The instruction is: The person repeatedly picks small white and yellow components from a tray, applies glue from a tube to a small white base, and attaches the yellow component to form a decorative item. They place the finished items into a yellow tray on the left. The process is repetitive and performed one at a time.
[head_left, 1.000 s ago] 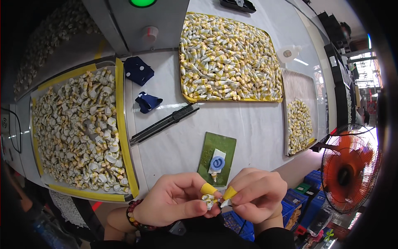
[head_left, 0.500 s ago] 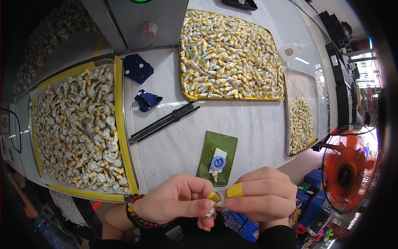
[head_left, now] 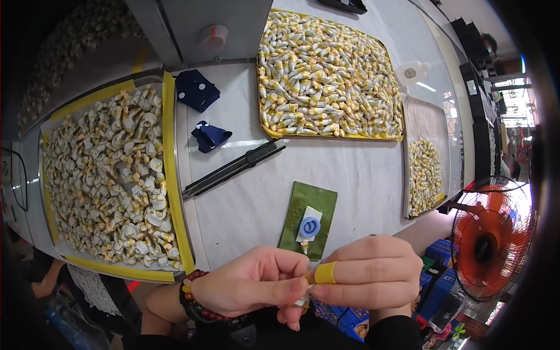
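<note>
Grey and smooth, the bench [head_left: 361, 175] runs away from us, with an orange fan [head_left: 487, 248] standing off its right edge.

Our left hand [head_left: 251, 286] and right hand [head_left: 373, 277] meet just below the green pad [head_left: 309, 219], fingertips pressed together on a small white part [head_left: 302, 301] that is mostly hidden between them. Both grips are closed on it in a pinch. A second ago the hands were slightly apart, with the part and two yellow finger sleeves showing; now they have drawn tight and only one yellow sleeve [head_left: 325, 272] shows, on a right finger. We judge from this that the fine fitting of the piece is under way, not finished. A beaded bracelet [head_left: 195, 297], dark red and glossy, circles the left wrist.

On the pad lies another white piece with a round blue cap [head_left: 309, 226]; it has stayed put. Up and left of the pad lies a long black cutter [head_left: 233, 168], matte and straight. Further up-left are two crumpled dark blue cloths [head_left: 198, 90], soft and spotted.

Left of the pad, a yellow-rimmed tray [head_left: 169, 146] holds a loose heap of pale, cream and yellow parts. Above the pad a second yellow tray [head_left: 261, 111] is packed with similar small tubes lying denser. Right of the pad a ribbed white tray [head_left: 429, 119] is only part filled.
</note>
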A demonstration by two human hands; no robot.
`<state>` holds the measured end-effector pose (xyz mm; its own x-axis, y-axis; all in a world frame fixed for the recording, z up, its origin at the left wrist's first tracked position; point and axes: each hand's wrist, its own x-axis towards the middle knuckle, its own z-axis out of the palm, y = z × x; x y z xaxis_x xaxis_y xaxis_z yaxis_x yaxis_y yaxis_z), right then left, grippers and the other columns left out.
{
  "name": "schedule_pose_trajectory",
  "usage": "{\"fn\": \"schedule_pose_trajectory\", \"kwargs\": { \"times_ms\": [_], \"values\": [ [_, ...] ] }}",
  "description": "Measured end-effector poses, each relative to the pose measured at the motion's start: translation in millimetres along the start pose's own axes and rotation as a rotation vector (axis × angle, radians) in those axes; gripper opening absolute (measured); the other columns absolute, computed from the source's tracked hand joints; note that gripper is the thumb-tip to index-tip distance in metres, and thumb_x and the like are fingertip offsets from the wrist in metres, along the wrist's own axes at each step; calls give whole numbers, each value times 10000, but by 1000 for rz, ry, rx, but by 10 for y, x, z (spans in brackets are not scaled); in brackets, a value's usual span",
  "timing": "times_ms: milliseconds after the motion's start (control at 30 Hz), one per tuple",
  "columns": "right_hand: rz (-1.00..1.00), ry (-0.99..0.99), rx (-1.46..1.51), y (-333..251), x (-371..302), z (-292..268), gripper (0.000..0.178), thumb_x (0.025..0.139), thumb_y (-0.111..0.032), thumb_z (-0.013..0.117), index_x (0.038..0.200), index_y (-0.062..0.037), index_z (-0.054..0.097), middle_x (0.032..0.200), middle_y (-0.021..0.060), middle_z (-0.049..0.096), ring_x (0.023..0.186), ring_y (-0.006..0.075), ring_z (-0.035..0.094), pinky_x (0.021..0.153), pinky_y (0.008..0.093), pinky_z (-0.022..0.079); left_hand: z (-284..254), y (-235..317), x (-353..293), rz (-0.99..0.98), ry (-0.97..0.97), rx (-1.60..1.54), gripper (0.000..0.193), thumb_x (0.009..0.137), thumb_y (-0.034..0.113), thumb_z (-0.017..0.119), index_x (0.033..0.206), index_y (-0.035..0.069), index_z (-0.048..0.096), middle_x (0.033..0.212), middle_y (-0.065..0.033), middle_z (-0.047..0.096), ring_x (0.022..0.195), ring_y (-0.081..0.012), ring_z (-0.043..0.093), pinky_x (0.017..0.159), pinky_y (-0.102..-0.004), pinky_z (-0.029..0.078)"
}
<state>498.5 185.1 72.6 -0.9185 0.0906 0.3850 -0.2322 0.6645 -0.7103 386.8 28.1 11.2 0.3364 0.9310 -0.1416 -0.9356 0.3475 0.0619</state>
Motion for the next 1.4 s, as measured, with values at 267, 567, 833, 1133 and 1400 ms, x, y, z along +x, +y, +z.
{"fn": "schedule_pose_trajectory", "kwargs": {
  "times_ms": [267, 567, 833, 1133, 1400],
  "values": [
    [-86, -49, 48, 42, 42, -55, 59, 756, -39, 621, 745, -56, 676, 767, 67, 676, 641, 166, 637, 549, 217, 520, 37, 35, -17, 22, 5, 87, 217, 917, 226, 564, 956, 18, 514, 804, -22, 604, 724, -87, 613, 647, -187, 465],
    [-24, 168, 100, 66, -97, 32, 85, 745, -98, 678, 813, -54, 651, 813, 91, 649, 650, 196, 616, 539, 249, 512, 188, 26, -26, 348, 143, 386, 314, 814, 37, 668, 1060, -63, 501, 1000, -144, 601, 964, -176, 583, 843, -296, 462],
    [-135, -20, -4, 87, -126, -126, 91, 746, -96, 657, 825, -53, 672, 851, 89, 621, 737, 213, 603, 614, 283, 508, 209, 107, -53, 352, 286, 909, 285, 744, 7, 732, 965, -79, 574, 923, -163, 632, 861, -183, 623, 801, -289, 486],
    [381, 534, -803, 291, -460, -1060, 212, 720, 32, 654, 927, 15, 614, 924, 126, 620, 798, 220, 560, 696, 295, 430, 20, -5, -129, 659, 296, 445, 349, 731, 9, 737, 982, -87, 513, 863, -186, 617, 840, -256, 661, 756, -354, 555],
    [673, 4, -684, 1119, -715, -1233, 172, 729, 14, 642, 896, -10, 609, 871, 127, 590, 827, 286, 581, 714, 342, 467, 23, 26, -107, 629, 335, 454, 352, 733, 15, 737, 984, -87, 512, 868, -181, 617, 823, -260, 660, 765, -372, 548]
  ]
}}
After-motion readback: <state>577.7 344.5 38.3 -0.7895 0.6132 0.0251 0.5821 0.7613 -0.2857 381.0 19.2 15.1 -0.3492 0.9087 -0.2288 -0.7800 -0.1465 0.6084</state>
